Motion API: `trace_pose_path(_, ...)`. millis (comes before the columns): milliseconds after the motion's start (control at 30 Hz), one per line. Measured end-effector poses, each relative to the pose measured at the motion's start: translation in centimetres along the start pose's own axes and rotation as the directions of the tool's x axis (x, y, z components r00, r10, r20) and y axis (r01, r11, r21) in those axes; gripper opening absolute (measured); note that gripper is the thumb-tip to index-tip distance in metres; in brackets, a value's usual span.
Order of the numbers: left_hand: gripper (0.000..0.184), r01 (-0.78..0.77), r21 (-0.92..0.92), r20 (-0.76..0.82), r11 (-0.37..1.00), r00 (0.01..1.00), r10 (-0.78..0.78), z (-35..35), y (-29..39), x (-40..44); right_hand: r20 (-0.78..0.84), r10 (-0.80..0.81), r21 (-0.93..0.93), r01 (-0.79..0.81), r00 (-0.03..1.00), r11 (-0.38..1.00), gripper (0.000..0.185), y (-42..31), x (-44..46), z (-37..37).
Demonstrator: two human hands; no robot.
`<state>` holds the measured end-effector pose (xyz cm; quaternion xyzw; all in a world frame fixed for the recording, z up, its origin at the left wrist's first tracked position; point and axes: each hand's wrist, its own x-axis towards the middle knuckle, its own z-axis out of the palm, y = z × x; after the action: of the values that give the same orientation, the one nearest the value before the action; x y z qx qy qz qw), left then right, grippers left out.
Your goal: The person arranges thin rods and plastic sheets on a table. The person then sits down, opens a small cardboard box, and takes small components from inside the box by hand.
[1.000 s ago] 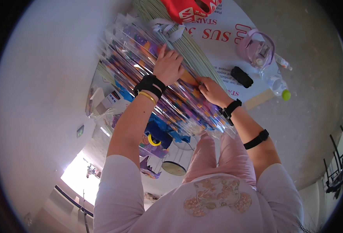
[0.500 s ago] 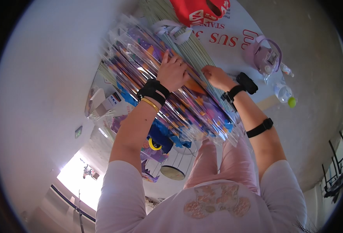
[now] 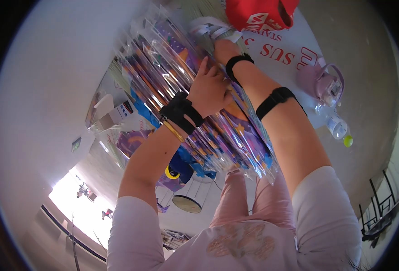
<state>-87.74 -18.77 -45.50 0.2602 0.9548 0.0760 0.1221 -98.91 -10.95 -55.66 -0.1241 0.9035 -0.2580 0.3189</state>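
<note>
While the wrapped packs (image 3: 161, 74) slant from far left to near right, the left hand (image 3: 209, 91) rests upon their middle; the right hand (image 3: 226, 50) is farther, beside them; either grip I cannot tell.

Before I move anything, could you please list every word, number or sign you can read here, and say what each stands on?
"SUS", upside down in red on the white table top, followed by a partly hidden character, perhaps "3".
"STAIN", also upside down in red on the table top, cut short.
Red bag: white marks, no readable word.
Carton, bottle label and wall sign: too small or blurred to read.
</note>
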Motion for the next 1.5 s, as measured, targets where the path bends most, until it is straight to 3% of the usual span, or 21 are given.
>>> trace_pose_path(33,0.029,0.002,-0.023,0.03,1.0,1.0,-0.002,-0.2,0.0,-0.2,-0.035,0.065,-0.033,-0.066,0.997,0.997,0.021,-0.6,0.5,0.2)
trace_pose_path(133,0.029,0.014,-0.066,0.051,0.998,0.999,-0.011,-0.2,-0.2,-0.8,-0.078,0.048,-0.105,-0.056,0.996,0.993,0.025,-2.0,1.5,0.2)
trace_pose_path(200,0.032,-0.014,-0.045,-0.081,0.999,0.997,0.01,0.4,-0.5,-1.1,-0.112,0.072,-0.141,-0.087,0.991,0.986,0.025,-3.2,2.1,0.2)
trace_pose_path(367,0.033,0.015,-0.111,-0.101,0.994,0.995,-0.027,1.5,-0.9,-1.6,-0.171,0.162,-0.203,-0.196,0.972,0.96,0.024,-4.5,2.9,0.4)
trace_pose_path(467,0.034,-0.005,-0.04,-0.259,0.999,0.966,-0.006,2.3,-1.2,-1.9,-0.218,0.185,-0.231,-0.235,0.958,0.944,0.023,-5.3,3.5,1.0)
trace_pose_path(567,0.034,-0.018,-0.166,-0.39,0.986,0.92,-0.049,2.9,-1.3,-2.1,-0.216,0.199,-0.258,-0.252,0.956,0.933,0.023,-5.5,3.9,1.6)
trace_pose_path(667,0.032,-0.016,-0.176,-0.37,0.984,0.928,-0.051,3.1,-1.5,-2.6,-0.191,0.208,-0.237,-0.251,0.959,0.939,0.027,-5.7,3.8,1.8)
trace_pose_path(833,0.03,0.023,-0.096,-0.178,0.995,0.983,-0.04,3.2,-1.6,-2.9,-0.216,0.232,-0.26,-0.285,0.948,0.923,0.021,-5.7,3.6,1.4)
trace_pose_path(1033,0.031,0.034,-0.07,-0.292,0.997,0.955,-0.053,3.7,-1.6,-2.9,-0.226,0.221,-0.296,-0.283,0.949,0.912,0.022,-6.0,3.6,1.6)
trace_pose_path(1133,0.031,0.042,-0.062,-0.196,0.997,0.979,-0.054,3.5,-1.6,-3.1,-0.239,0.215,-0.313,-0.285,0.947,0.906,0.022,-6.7,3.3,1.5)
trace_pose_path(1333,0.029,0.055,-0.096,-0.166,0.994,0.984,-0.071,3.6,-1.6,-3.1,-0.234,0.216,-0.316,-0.285,0.948,0.905,0.024,-6.5,3.6,1.8)
trace_pose_path(1500,0.029,0.044,-0.072,-0.224,0.996,0.973,-0.059,4.1,-1.6,-3.1,-0.246,0.222,-0.292,-0.29,0.944,0.911,0.024,-6.0,3.5,1.8)
